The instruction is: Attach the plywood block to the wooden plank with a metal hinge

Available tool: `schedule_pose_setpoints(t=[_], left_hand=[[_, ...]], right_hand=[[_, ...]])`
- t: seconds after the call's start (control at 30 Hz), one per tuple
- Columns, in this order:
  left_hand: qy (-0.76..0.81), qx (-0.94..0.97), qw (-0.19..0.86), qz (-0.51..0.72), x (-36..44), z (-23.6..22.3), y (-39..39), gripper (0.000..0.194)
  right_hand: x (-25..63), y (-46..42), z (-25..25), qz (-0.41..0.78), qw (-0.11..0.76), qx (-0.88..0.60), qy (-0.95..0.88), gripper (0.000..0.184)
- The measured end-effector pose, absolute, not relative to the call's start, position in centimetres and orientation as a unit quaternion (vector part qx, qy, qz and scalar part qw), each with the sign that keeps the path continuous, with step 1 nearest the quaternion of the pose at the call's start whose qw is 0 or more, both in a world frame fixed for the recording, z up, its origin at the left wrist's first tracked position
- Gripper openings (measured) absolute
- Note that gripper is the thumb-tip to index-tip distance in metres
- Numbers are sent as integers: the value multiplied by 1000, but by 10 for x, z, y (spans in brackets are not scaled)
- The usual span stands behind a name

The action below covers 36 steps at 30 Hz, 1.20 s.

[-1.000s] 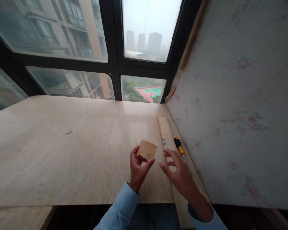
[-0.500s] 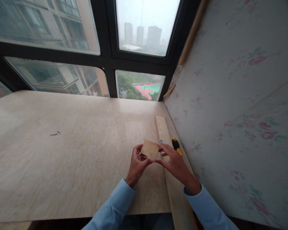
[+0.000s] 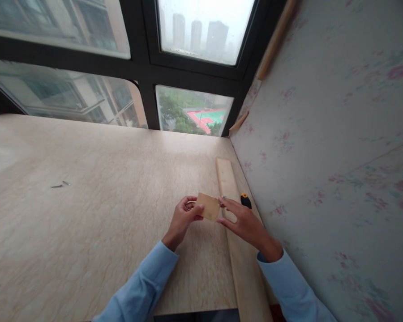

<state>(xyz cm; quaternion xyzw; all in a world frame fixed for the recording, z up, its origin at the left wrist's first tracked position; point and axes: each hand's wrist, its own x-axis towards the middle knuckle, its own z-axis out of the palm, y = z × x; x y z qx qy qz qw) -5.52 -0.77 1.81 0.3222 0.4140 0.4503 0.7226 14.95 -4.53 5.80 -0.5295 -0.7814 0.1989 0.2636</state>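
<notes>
A small, flat, tan square piece (image 3: 208,207) is held up over the table; its material I cannot make out. My left hand (image 3: 184,214) grips its left side, thumb lying on the face and fingers curled behind. At the right edge, my right hand (image 3: 240,219) has its forefinger near the top corner and its thumb at the bottom corner, steadying the piece between them. Under the right hand runs a long pale wooden board (image 3: 225,172). A bit of metal (image 3: 223,197) shows by the right fingertips, mostly hidden.
A black-and-yellow handled tool (image 3: 246,201), partly behind my right hand, lies between the board and the flowered wall (image 3: 322,134). Two small metal pieces (image 3: 56,186), like screws or nails, rest on the marbled tabletop (image 3: 104,232) at left. Dark-framed windows (image 3: 144,71) close the far side.
My left hand has shifted its hold to the piece's left side, its thumb moving from the lower edge onto the face. The piece has turned slightly. The view has shifted slightly.
</notes>
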Motion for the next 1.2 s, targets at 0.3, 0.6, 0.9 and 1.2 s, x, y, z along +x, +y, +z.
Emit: schedule_pose_setpoints(t=[0.3,0.6,0.9,1.2], left_hand=[[396,315,734,452,-51,12,18,35],[380,305,735,472,-49,-6,20,34],[374,287,744,474,-49,-1,19,35],[361,288,752,470,-49,-1,18,37]], right_hand=[[168,-12,54,127,168,-576,-789,63],[158,11,40,97,58,-612,-782,56],[151,23,52,113,-14,-620,-776,49],[142,33,58,114,-124,-612,-772,59]])
